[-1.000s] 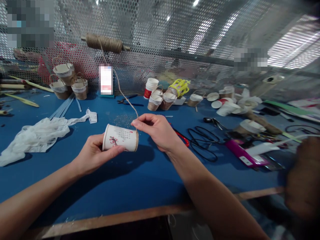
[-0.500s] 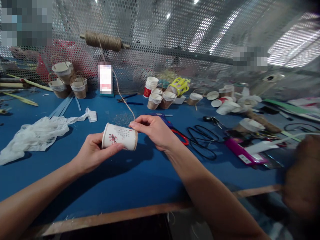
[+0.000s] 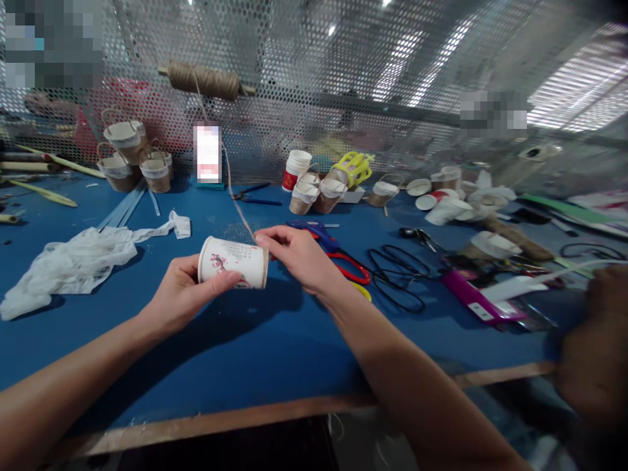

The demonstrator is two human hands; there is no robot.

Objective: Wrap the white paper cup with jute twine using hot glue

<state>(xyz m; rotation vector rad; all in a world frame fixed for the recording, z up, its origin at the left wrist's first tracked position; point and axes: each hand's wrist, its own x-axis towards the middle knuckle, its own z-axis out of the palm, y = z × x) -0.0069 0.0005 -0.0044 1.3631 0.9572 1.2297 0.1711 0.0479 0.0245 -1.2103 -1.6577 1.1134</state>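
A white paper cup (image 3: 240,254) with red flower print and lettering lies on its side in the air above the blue table. My left hand (image 3: 181,294) is closed around it near the rim, thumb along the printed side. At the cup's base end, my right hand (image 3: 297,256) pinches jute twine (image 3: 239,210) against the edge. Brown twine shows around that base edge. The strand runs up to a twine roll (image 3: 203,80) mounted on the mesh wall. Scissors (image 3: 350,265) with red inner handles lie just beyond my right hand.
White gauzy cloth (image 3: 73,268) lies at left. Small twine-wrapped buckets (image 3: 118,173) stand behind it, beside a lit phone (image 3: 208,154). More wrapped cups (image 3: 304,194) stand at centre back. A black cable (image 3: 400,281), keys (image 3: 422,237) and a purple packet (image 3: 478,297) lie right.
The cup has turned slightly and shifted a little left and up in my left hand. My right hand has moved slightly left with the twine. More of the scissors now shows.
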